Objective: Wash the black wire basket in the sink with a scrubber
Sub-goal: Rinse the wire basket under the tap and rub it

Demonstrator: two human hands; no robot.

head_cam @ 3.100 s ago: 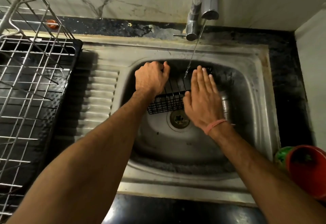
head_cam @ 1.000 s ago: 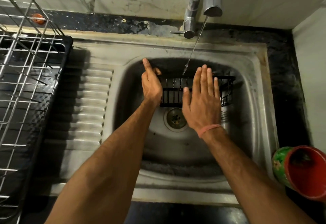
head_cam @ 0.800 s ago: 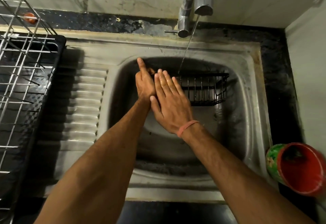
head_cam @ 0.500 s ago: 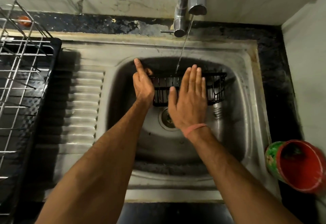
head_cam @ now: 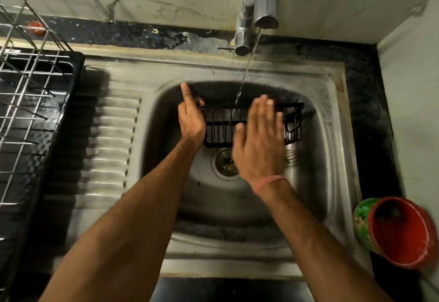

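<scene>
The black wire basket point(head_cam: 219, 123) is held above the steel sink point(head_cam: 332, 159) bowl, under a thin stream from the tap point(head_cam: 264, 0). My left hand point(head_cam: 191, 118) grips the basket's left end, index finger pointing up. My right hand point(head_cam: 259, 140) lies flat with straight fingers against the basket's near side, motion-blurred. No scrubber is visible.
A drain point(head_cam: 225, 162) sits in the bowl below the basket. A ribbed drainboard point(head_cam: 111, 147) lies left of the bowl. A wire dish rack on a black tray point(head_cam: 35, 111) stands at far left. A red and green cup point(head_cam: 396, 230) sits on the dark counter at right.
My right hand has rubbed left and back right along the basket's near side. The left hand keeps its hold on the basket's left end under the running water.
</scene>
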